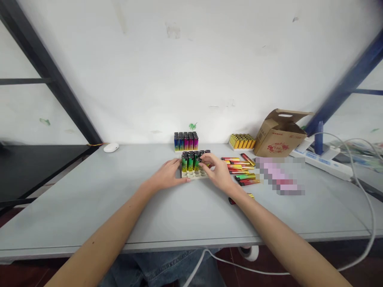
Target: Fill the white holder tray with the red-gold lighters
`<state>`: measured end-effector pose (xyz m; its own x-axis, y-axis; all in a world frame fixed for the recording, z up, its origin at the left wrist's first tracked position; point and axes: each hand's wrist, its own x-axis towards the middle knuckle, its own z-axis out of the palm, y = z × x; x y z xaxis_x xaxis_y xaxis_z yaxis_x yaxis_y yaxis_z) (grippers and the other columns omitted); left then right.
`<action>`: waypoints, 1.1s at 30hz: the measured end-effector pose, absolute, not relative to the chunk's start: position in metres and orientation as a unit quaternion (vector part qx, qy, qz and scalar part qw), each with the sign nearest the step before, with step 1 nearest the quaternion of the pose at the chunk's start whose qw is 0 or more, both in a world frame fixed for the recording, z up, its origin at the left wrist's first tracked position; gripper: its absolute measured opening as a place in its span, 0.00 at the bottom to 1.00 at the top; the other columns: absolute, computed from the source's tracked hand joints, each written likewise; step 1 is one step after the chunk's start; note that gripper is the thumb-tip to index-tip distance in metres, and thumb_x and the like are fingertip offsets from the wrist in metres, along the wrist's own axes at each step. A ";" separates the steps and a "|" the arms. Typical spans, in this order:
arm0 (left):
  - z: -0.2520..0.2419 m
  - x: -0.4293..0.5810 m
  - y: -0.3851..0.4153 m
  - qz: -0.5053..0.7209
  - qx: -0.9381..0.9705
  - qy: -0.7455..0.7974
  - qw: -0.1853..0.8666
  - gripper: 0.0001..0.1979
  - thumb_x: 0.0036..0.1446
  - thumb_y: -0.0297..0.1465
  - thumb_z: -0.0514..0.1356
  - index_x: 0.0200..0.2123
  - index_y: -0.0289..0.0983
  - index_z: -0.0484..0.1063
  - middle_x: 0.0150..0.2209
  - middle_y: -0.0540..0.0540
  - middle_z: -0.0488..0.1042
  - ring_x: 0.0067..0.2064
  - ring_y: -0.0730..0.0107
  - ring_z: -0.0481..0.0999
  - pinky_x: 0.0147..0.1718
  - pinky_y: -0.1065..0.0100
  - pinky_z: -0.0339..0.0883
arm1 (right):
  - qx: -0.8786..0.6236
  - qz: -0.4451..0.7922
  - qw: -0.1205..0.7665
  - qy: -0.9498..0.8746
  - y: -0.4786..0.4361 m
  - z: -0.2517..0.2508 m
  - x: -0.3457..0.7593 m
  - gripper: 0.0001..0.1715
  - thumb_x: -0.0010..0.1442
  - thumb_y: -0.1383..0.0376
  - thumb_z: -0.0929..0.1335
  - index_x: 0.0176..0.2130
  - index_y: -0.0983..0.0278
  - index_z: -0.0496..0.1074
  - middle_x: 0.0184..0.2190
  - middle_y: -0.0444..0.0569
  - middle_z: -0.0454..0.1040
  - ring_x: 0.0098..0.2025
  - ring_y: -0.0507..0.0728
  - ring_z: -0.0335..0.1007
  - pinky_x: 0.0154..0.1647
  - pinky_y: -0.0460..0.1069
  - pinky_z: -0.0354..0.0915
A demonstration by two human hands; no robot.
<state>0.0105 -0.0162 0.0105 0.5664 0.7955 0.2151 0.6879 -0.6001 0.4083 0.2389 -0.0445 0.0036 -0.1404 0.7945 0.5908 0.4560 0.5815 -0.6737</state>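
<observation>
A white tray with holes (191,175) holds several upright green-and-yellow lighters (187,162) with black tops; holes along its front row show bare. My left hand (167,174) braces the tray's left front corner, its thumb along the front edge and its fingers by the left side. Over the tray's right part, my right hand (218,171) pinches the black top of a lighter (197,162) between thumb and fingers. My right fingers partly hide the lighters behind them. Loose red, yellow and green lighters (241,167) lie beside my right hand.
Behind stand a rack of blue and pink lighters (186,142) and a tray of yellow lighters (243,141). An open cardboard box (278,139), a power strip (324,161) and a white cable (366,195) are at right. A white case (111,148) lies at left.
</observation>
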 end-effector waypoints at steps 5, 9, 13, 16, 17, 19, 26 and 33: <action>0.010 0.010 -0.017 0.192 0.875 0.422 0.138 0.35 0.53 0.52 0.61 0.58 0.39 0.64 0.54 0.37 0.70 0.56 0.46 0.69 0.56 0.49 0.63 | -0.419 0.017 0.476 -0.773 -0.046 0.007 0.242 0.11 0.63 0.65 0.65 0.45 0.58 0.73 0.45 0.50 0.76 0.46 0.58 0.73 0.45 0.54 0.70; 0.009 0.010 -0.016 0.199 0.876 0.417 0.135 0.34 0.52 0.52 0.61 0.57 0.39 0.65 0.53 0.37 0.71 0.55 0.45 0.70 0.55 0.49 0.64 | -0.432 -0.106 0.434 -0.783 -0.048 0.010 0.245 0.14 0.62 0.66 0.65 0.47 0.60 0.75 0.56 0.55 0.68 0.58 0.64 0.63 0.58 0.60 0.63; 0.010 0.009 -0.016 0.193 0.878 0.418 0.130 0.36 0.52 0.54 0.60 0.58 0.38 0.64 0.56 0.36 0.69 0.57 0.45 0.68 0.56 0.49 0.63 | -0.435 -0.097 0.412 -0.795 -0.046 0.013 0.251 0.19 0.62 0.65 0.64 0.52 0.61 0.72 0.60 0.56 0.65 0.61 0.64 0.59 0.60 0.61 0.61; 0.012 0.008 -0.016 0.189 0.875 0.427 0.132 0.37 0.51 0.54 0.60 0.58 0.39 0.64 0.58 0.36 0.67 0.59 0.45 0.66 0.57 0.50 0.62 | -0.455 -0.069 0.452 -0.764 -0.041 0.019 0.268 0.20 0.62 0.66 0.63 0.53 0.62 0.70 0.56 0.55 0.70 0.57 0.62 0.64 0.59 0.60 0.62; 0.013 0.008 -0.016 0.186 0.873 0.431 0.134 0.37 0.51 0.55 0.60 0.58 0.39 0.64 0.59 0.36 0.66 0.60 0.45 0.66 0.58 0.50 0.61 | -0.472 -0.064 0.467 -0.745 -0.038 0.021 0.277 0.19 0.61 0.67 0.62 0.51 0.62 0.71 0.52 0.55 0.72 0.56 0.62 0.66 0.58 0.59 0.62; 0.014 0.008 -0.017 0.178 0.870 0.439 0.136 0.38 0.51 0.55 0.60 0.59 0.38 0.64 0.60 0.36 0.65 0.61 0.45 0.65 0.58 0.51 0.61 | -0.535 -0.046 0.454 -0.711 -0.031 0.024 0.297 0.17 0.58 0.69 0.61 0.44 0.63 0.74 0.43 0.54 0.77 0.49 0.63 0.70 0.53 0.58 0.64; 0.014 0.010 -0.018 0.184 0.865 0.443 0.145 0.39 0.51 0.56 0.59 0.59 0.39 0.64 0.60 0.36 0.66 0.60 0.44 0.66 0.57 0.49 0.62 | -0.600 0.038 0.323 -0.731 -0.020 0.030 0.358 0.17 0.48 0.73 0.62 0.24 0.62 0.78 0.37 0.51 0.78 0.44 0.61 0.73 0.50 0.54 0.64; 0.011 0.008 -0.016 0.179 0.866 0.446 0.141 0.41 0.51 0.57 0.59 0.61 0.39 0.62 0.61 0.36 0.65 0.61 0.43 0.64 0.58 0.49 0.60 | -0.552 0.175 0.162 -0.799 -0.043 0.043 0.371 0.14 0.45 0.67 0.72 0.34 0.54 0.81 0.53 0.46 0.73 0.58 0.65 0.64 0.54 0.56 0.65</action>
